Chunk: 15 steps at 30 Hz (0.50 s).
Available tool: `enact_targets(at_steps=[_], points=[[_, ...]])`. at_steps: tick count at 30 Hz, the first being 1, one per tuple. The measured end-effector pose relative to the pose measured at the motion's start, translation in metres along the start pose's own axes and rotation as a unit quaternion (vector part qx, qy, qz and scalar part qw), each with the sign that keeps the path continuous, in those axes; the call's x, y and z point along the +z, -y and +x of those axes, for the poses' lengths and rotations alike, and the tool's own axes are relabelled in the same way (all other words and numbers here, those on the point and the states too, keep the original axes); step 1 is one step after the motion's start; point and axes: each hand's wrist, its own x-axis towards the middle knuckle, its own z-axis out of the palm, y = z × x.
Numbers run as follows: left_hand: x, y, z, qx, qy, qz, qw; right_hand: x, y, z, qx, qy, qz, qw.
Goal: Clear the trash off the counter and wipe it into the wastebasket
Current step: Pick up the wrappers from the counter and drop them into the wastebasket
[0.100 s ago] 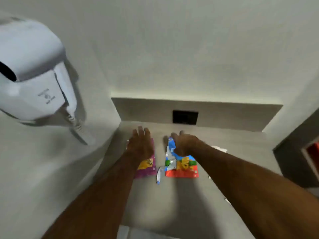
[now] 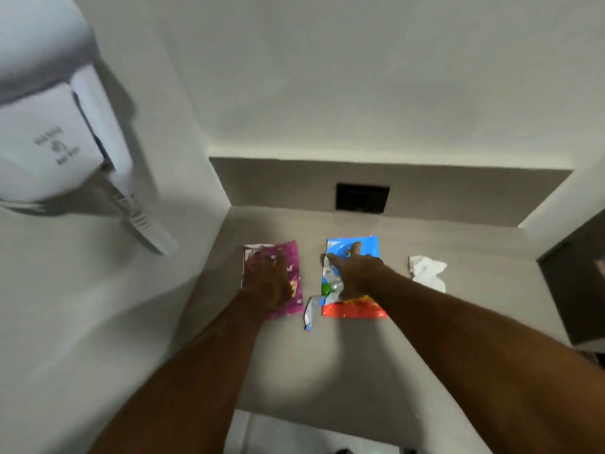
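Note:
Two snack wrappers lie flat on the grey counter (image 2: 327, 371). My left hand (image 2: 266, 283) rests palm down on the purple wrapper (image 2: 291, 257), fingers spread. On the blue, green and red wrapper (image 2: 363, 309) lies my right hand (image 2: 357, 273), also flat with fingers apart. A torn silver strip (image 2: 309, 314) of that wrapper sticks out at its lower left. A crumpled white tissue (image 2: 427, 270) sits to the right of my right arm. No wastebasket shows in the frame.
A white wall-mounted hair dryer (image 2: 49, 126) hangs on the left wall, its coiled cord (image 2: 147, 227) near the counter's left edge. A black socket plate (image 2: 361, 198) sits in the back wall. A dark cabinet (image 2: 576, 283) borders the counter on the right.
Both hands have slid back toward me over the wrappers, uncovering the wrappers' far ends. The tissue now shows more fully.

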Motion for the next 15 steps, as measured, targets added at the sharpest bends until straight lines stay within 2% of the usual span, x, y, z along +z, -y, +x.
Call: enact_targets(at_steps=[2, 5, 8, 11, 13, 15], points=[[0.029, 0.008, 0.003, -0.022, 0.051, -0.016, 0.998, 0.022, 0.006, 0.008, -0.005, 0.007, -0.04, 0.999], [0.052, 0.008, -0.004, -0.01, 0.097, -0.005, 0.995, 0.038, 0.018, 0.012, -0.016, -0.043, -0.029, 0.999], [0.054, 0.003, -0.016, 0.004, 0.007, -0.049, 0.999, 0.043, 0.029, 0.005, 0.002, -0.063, -0.022, 0.998], [0.043, 0.0, -0.034, 0.022, -0.011, -0.117, 0.993, 0.042, 0.03, -0.016, -0.011, -0.084, 0.03, 0.996], [0.035, -0.001, -0.049, 0.03, -0.055, -0.133, 0.989, 0.041, 0.026, -0.044, -0.014, -0.158, 0.092, 0.983], [0.034, -0.001, -0.068, 0.056, -0.135, -0.151, 0.978, 0.044, 0.027, -0.088, -0.013, -0.251, 0.175, 0.952]])
